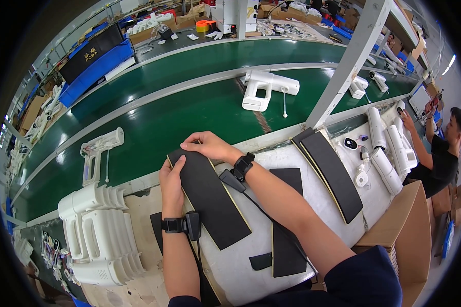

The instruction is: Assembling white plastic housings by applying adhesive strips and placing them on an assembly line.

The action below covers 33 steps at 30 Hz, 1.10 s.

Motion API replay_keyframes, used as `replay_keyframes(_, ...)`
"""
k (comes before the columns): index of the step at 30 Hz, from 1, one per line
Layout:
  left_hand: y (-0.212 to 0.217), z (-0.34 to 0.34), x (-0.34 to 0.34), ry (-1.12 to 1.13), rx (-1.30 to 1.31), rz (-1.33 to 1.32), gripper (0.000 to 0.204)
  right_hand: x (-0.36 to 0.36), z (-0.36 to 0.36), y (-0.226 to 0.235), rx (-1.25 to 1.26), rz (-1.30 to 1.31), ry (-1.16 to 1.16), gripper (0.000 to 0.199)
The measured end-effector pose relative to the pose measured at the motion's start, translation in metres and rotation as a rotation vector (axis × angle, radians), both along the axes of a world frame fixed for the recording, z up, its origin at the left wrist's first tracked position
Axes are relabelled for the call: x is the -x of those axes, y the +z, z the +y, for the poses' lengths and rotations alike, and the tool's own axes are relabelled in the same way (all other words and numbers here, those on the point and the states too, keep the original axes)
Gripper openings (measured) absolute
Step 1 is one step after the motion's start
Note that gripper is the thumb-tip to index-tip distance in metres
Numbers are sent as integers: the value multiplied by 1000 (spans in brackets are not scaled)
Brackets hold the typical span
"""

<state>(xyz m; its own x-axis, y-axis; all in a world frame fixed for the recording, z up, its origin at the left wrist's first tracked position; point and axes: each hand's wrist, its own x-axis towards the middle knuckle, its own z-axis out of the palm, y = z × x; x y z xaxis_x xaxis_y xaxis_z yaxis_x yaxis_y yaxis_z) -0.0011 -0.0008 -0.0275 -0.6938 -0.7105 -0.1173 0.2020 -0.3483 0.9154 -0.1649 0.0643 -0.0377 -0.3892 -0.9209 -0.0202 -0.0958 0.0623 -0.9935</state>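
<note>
A black foam strip (210, 199) with a pale yellow edge is held tilted above the white-covered bench. My left hand (171, 183) grips its left edge near the far end, thumb on the black face. At that same end my right hand (212, 146) pinches the top edge, with its fingertips close to the left thumb. Another black strip (289, 256) lies partly under my right forearm, next to a small black scrap (261, 262). Several such strips (335, 176) lie overlapped to the right. Part of a further dark strip shows beneath my left forearm.
White handheld housings (271, 87) rest on the green conveyor (164, 112). Nested white shells (100, 235) stand at left. A metal post (347, 66) rises at right. Near it are white parts (386, 163), a cardboard box (399, 230) and a co-worker (445, 143). Cables hang from my wrist straps.
</note>
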Motion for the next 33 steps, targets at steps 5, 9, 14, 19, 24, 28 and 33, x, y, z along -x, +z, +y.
replay_keyframes(5, 2, 2, 1, 2, -1, -4, 25, 1, 0, -1, 4, 19, -5, 40)
replay_keyframes(9, 4, 2, -2, 4, 7, 3, 25, -1, 0, 0, -2, 2, -1, 39)
replay_keyframes(14, 6, 4, -2, 9, 30, 9, 27, -1, 1, 3, -40, -2, -3, 38)
replay_keyframes(19, 5, 3, -1, -9, 22, 9, 27, 1, 0, 0, -10, 3, 1, 38)
replay_keyframes(24, 6, 3, -1, 1, 24, 6, 27, 0, -1, -1, -7, -2, 1, 38)
replay_keyframes(28, 3, 2, -2, -3, 20, 12, 27, 1, -1, -1, -12, -10, 3, 37)
replay_keyframes(33, 5, 3, -2, -1, 43, 6, 29, 0, 0, 0, 2, 0, 3, 37)
